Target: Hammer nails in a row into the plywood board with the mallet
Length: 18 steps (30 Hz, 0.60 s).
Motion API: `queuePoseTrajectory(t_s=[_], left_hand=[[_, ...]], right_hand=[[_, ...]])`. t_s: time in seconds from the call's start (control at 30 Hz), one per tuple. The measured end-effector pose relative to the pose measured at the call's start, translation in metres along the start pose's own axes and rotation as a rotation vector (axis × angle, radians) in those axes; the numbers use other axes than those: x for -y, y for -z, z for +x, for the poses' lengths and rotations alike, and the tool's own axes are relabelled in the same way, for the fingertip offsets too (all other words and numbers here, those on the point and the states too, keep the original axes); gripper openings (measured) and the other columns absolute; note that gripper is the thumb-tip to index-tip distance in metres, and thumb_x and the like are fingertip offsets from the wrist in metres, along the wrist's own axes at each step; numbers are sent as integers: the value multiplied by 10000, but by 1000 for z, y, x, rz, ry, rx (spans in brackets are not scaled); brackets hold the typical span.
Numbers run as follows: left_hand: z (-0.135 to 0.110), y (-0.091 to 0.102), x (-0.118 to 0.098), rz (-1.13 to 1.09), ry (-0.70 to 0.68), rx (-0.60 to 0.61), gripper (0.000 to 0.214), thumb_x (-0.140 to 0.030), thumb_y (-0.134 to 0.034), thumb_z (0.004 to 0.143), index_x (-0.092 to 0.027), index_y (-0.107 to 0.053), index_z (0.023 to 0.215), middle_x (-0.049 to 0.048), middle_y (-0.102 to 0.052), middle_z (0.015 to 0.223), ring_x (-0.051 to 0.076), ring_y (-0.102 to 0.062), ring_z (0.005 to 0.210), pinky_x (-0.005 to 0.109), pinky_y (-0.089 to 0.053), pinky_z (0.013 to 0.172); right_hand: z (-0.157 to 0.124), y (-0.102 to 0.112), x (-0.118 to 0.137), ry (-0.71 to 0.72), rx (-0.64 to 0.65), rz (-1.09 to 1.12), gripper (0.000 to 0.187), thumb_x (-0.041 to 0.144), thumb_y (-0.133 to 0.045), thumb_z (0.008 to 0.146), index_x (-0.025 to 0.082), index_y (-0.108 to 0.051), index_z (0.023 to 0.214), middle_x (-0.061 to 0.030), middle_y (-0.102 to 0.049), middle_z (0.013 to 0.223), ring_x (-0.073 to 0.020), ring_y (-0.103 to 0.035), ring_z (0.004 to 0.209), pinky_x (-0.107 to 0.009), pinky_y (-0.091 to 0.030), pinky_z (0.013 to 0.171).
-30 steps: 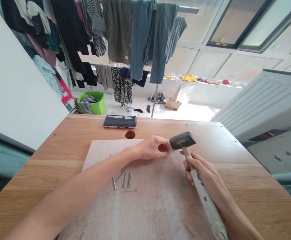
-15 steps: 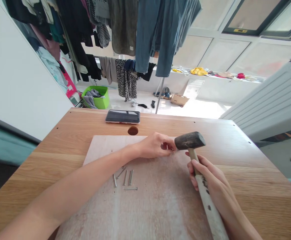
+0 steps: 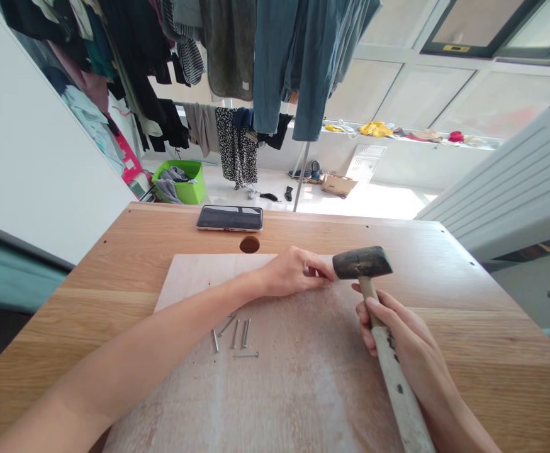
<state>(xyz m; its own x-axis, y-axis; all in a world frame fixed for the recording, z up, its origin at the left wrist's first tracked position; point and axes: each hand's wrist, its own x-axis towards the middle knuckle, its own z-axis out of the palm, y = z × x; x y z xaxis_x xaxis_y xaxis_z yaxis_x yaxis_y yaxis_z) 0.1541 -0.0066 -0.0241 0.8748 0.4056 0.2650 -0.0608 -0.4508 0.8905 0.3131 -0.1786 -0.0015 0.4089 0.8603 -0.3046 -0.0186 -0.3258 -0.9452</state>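
Note:
My right hand (image 3: 398,330) is wrapped round the pale wooden handle of a hammer (image 3: 372,286), whose dark head hangs just above the pale plywood board (image 3: 275,384). Right beside the hammer head, my left hand (image 3: 291,272) rests on the board with fingers pinched together; whatever they hold is hidden, too small to make out. Several loose nails (image 3: 236,336) lie on the board under my left forearm.
The board lies on a wooden table (image 3: 114,264) with a round hole (image 3: 249,244). A dark phone (image 3: 229,218) lies at the far edge. Beyond hang clothes (image 3: 275,69) on a rack, with a green basket (image 3: 183,182) on the floor. A white panel (image 3: 506,182) stands to the right.
The hammer head has shifted slightly right and dipped lower beside my left fingers. The view has tilted a little; my left hand keeps its pinch in the same spot.

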Motion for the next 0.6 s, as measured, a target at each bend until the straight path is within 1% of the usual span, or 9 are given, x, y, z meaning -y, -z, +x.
queuePoseTrajectory(t_s=[0.07,0.2,0.37,0.5,0.6], left_hand=[[0,0,0,19,-6,0,132,-115,-702,875,-136,-792,969,41,-773,909,115,-644,774,243,-498,766],[0,1,0,65,-21,7,146,-84,-693,866,-136,-794,958,38,-772,907,114,-650,776,238,-499,768],[-1,1,-1,125,-41,5,151,-82,-688,867,-137,-797,954,41,-763,896,111,-642,756,229,-502,745],[-2,1,-3,181,-73,-14,134,-95,-693,870,-131,-800,943,47,-754,876,110,-634,739,232,-504,745],[-3,1,-3,188,-66,-23,132,-92,-704,861,-138,-803,934,43,-756,866,111,-634,736,234,-508,749]], right_hand=[[0,1,0,-3,10,-4,401,593,-695,844,209,-607,921,25,-555,701,-95,-463,503,-194,-404,429],[0,3,-2,-14,17,-1,390,587,-687,862,213,-618,948,19,-573,741,-93,-476,513,-193,-415,439],[-1,4,-3,-16,16,10,392,585,-685,863,207,-629,946,22,-566,705,-90,-456,498,-190,-398,426],[-1,5,-4,-23,32,21,400,583,-692,863,210,-629,993,22,-577,703,-97,-469,506,-193,-405,431],[-1,4,-3,-23,22,19,408,582,-696,857,202,-635,990,19,-582,706,-94,-465,505,-193,-404,432]])
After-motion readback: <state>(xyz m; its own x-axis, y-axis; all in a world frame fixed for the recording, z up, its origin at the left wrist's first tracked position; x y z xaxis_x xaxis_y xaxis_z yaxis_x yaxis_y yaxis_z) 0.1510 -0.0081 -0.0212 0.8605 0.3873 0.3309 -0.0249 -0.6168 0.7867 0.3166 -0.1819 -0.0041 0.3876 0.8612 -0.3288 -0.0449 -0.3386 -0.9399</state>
